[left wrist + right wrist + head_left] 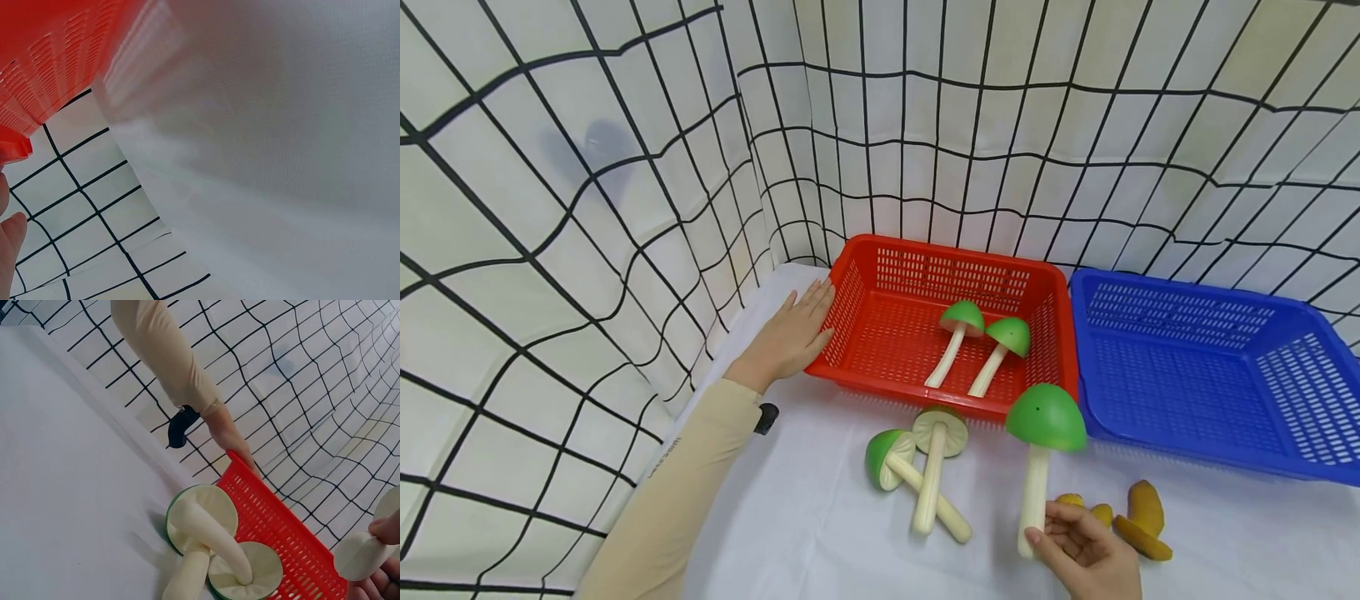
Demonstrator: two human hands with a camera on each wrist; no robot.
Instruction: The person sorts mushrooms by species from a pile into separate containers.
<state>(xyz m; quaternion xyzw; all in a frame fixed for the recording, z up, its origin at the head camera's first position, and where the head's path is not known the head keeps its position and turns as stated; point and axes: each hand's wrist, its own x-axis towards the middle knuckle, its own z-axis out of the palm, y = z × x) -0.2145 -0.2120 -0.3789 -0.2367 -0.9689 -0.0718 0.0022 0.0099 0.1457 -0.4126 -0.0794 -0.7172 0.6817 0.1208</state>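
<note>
My left hand (790,333) rests with straight fingers on the left rim of the red basket (880,387). Pinched low on its pale stem, a green-capped toy mushroom (1047,419) stands upright in my right hand (1093,554), just in front of the basket's right front corner. Inside the red basket lie two more green-capped mushrooms (962,317). On the cloth before it, two others (931,483) lie with crossed stems. Close to my right hand are several yellow-brown mushrooms (1145,521), partly hidden by the fingers. In the right wrist view, the stem end (362,556) shows between thumb and fingers.
A blue basket (1180,392) stands right of the red one, close against it. White cloth (820,533) covers the table. Walls of black-gridded white sheet (970,125) rise behind and at the left.
</note>
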